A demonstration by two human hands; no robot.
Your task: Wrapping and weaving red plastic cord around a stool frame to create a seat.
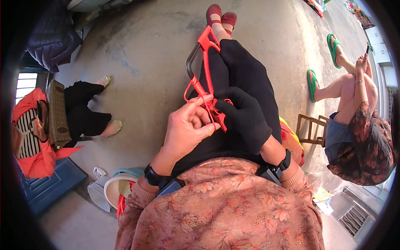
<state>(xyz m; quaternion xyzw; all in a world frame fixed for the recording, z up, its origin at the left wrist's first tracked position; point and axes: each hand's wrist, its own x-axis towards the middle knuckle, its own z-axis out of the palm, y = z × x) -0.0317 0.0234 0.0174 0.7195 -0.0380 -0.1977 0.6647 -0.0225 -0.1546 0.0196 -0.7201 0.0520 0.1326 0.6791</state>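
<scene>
A big grey concrete floor [166, 41] lies under everyone, with white buckets [109, 189] by the person's left side and a small wooden stool [310, 129] on the right. On the person's lap [246, 75] lies a red frame [203, 62] wound with red cord [199, 89]. The bare left hand [185, 129] pinches the cord with thumb and finger, and the right hand [246, 121], in a black glove, is closed around the knotted part.

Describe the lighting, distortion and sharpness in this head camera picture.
Head view: strong fisheye bending, with a black rim around the round picture; bright daylight on the concrete floor, washed pale at top right; the left hand, gloved right hand and red cord are sharp, while people near the rim look stretched.
</scene>
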